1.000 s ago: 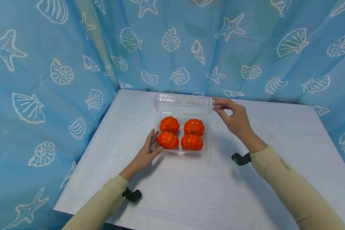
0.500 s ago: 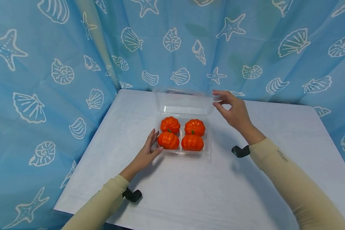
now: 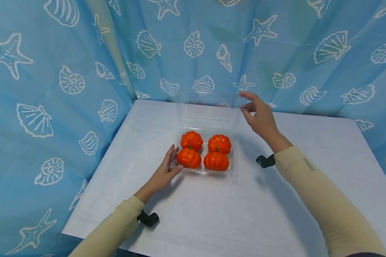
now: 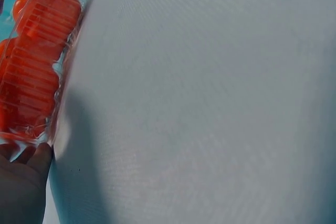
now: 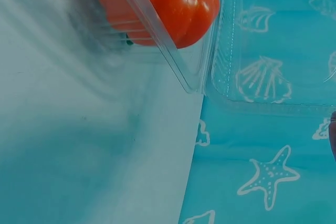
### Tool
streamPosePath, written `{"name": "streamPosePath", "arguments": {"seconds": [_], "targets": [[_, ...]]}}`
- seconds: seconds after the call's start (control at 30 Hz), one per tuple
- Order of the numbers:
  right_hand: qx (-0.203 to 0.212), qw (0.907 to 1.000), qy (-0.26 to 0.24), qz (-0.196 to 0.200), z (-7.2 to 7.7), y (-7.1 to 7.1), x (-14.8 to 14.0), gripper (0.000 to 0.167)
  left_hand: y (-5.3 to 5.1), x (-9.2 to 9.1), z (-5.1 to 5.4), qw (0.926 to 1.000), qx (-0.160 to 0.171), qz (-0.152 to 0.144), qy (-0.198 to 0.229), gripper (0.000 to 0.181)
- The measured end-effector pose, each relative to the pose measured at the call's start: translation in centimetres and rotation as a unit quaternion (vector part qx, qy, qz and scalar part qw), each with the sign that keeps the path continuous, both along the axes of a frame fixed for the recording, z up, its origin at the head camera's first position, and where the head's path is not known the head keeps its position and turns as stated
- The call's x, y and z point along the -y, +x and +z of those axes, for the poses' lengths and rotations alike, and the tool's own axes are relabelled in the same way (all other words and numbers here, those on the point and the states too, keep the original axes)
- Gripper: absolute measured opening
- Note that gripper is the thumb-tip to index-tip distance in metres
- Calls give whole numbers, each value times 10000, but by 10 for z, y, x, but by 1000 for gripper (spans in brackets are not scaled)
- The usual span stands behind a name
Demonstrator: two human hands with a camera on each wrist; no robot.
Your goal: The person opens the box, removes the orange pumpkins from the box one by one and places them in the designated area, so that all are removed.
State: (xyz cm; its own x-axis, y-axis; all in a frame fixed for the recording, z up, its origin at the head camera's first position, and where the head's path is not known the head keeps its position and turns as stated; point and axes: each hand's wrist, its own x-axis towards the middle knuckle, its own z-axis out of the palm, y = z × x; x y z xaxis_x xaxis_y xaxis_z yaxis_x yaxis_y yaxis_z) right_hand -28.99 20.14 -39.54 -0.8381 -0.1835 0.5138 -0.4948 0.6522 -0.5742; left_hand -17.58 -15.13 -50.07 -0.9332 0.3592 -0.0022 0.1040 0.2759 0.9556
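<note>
A clear plastic container (image 3: 209, 172) holds several orange pumpkins (image 3: 216, 161) with green stems. My left hand (image 3: 162, 175) grips its left side, thumb at the front corner; in the left wrist view this hand (image 4: 23, 187) is at the container's end. Behind the tray the hinged clear lid (image 3: 207, 120) stands raised, and my right hand (image 3: 262, 119) pinches its right edge between thumb and fingers. The right wrist view shows the lid (image 5: 262, 106) beside the tray with one pumpkin (image 5: 181, 6), and a fingertip at the right border.
A white-covered table (image 3: 199, 214) lies under the container. Blue curtains (image 3: 167, 46) with white shell and starfish prints hang behind it and along the left. A black wrist camera (image 3: 265, 161) sits on the right wrist, another (image 3: 148, 218) on the left.
The lid has swung from leaning back to more upright as my right hand rose with its edge. My left hand has stayed at the container's left side.
</note>
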Motion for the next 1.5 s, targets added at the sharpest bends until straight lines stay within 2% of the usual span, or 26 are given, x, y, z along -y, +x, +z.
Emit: {"name": "streamPosePath", "arguments": {"seconds": [0.13,0.4,0.7,0.8,0.97,1.17,1.3,1.4,1.5], "targets": [[82,10000,-16,-11,-2,-6,-1,58,1,0,-1,9999,16,15,-106,88],[304,9994,169,66,-5,-16,-3,83,1,-1,-3,9999,-34,20,-114,87],[750,9964,400,-79,-15,-26,0,97,2,-1,-2,9999,-31,56,-152,87],[738,9962,456,-79,-18,-29,1,100,3,-1,-2,9999,-56,56,-144,87],[718,9963,441,-192,-21,-30,3,96,4,-2,-1,9998,-68,79,-151,86],[1251,9914,350,-155,-26,-33,2,101,6,-4,0,9997,-26,112,-208,86],[1557,9873,306,-67,-30,-34,0,93,8,-3,1,9998,-41,88,-199,86],[1814,9831,257,34,-32,-33,-1,89,9,-1,0,9998,-43,68,-157,86],[2187,9754,247,96,-35,-32,0,92,10,0,-1,9999,-31,68,-132,87]]}}
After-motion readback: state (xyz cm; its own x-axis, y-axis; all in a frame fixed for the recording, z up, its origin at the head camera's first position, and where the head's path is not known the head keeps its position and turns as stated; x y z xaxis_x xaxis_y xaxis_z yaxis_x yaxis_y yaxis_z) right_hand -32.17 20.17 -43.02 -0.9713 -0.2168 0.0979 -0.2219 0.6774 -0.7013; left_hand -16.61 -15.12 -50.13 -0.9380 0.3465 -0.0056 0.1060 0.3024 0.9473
